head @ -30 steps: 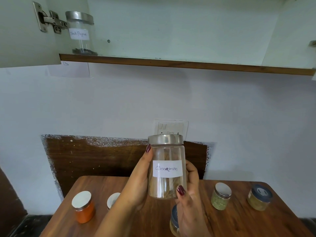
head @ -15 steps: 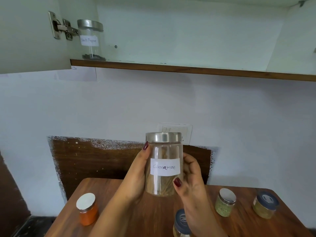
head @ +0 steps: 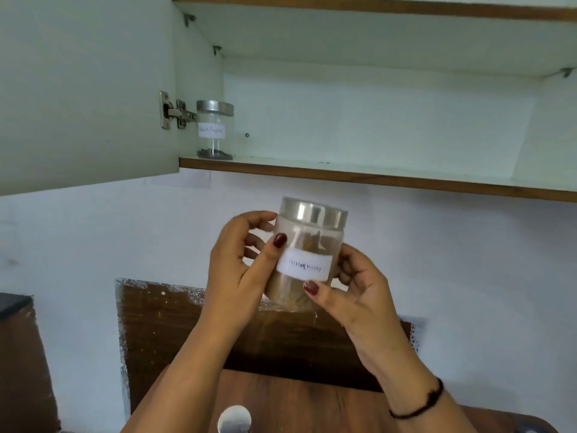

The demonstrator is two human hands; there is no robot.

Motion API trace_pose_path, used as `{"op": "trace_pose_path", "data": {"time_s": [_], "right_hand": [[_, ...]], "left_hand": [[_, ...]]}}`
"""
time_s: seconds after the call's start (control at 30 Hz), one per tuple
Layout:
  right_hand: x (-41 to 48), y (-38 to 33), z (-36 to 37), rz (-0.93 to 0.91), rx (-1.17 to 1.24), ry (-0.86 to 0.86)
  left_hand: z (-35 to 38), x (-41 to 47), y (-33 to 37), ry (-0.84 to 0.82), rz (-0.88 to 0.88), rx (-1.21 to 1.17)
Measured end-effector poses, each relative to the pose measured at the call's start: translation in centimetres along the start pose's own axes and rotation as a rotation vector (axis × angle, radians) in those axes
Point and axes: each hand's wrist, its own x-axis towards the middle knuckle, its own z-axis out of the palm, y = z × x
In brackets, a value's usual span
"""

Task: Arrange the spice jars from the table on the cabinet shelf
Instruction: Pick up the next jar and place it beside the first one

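Jar (head: 307, 254) is held in mid-air between both hands, below the lip of the shelf (head: 374, 179) and well above the surface (head: 296, 401). It leans slightly, steel cap tipped to the right. Left hand (head: 237, 270) wraps the jar's left side, thumb across the front just above the label. Right hand (head: 359, 295) cups the lower right side, thumb pressed under the label. Both hands are closed round the jar; neither is free. The label is smeared and cannot be read; the contents look like brown sticks, possibly bark. On the shelf a pepper jar (head: 214, 129) stands upright at the far left, just beside the hinge (head: 175, 114) of the open door (head: 87, 89). One lid (head: 234, 418) of a further jar shows at the bottom edge, on the surface. Judgement: the step in hand is the lift to the shelf. Recommended: level the jar before it crosses the lip, raise it clear of the wooden edge, and set it down just right of the pepper jar without knocking it, label to the front, base fully on the board. Release only once the base sits flat; a clip against the shelf edge is the main risk
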Motion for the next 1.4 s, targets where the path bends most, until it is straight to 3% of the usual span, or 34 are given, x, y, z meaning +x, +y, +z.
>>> {"op": "trace_pose_path", "data": {"time_s": [0.33,0.57,0.73,0.9,1.13,1.4], "right_hand": [[11.3,-4.3,3.6,-0.208,-0.118,0.006],[18.3,-6.1,5.0,-0.189,-0.325,-0.018],[22.5,-5.5,6.2,-0.205,-0.502,-0.017],[25.7,-4.1,5.6,-0.154,-0.659,-0.059],[28.2,-2.9,5.9,-0.099,-0.704,-0.078],[30.3,-1.7,6.6,-0.042,-0.690,-0.100]], "left_hand": [[-2.1,5.6,-1.1,0.217,0.114,0.111],[-2.4,11.7,-4.1,0.211,0.150,0.244],[-2.0,15.0,-6.6,0.258,0.052,0.170],[-1.6,17.0,-9.3,0.240,0.033,0.299],[-0.9,17.4,-11.1,0.211,0.070,0.421],[-1.4,16.3,-13.1,0.188,0.128,0.769]]}}
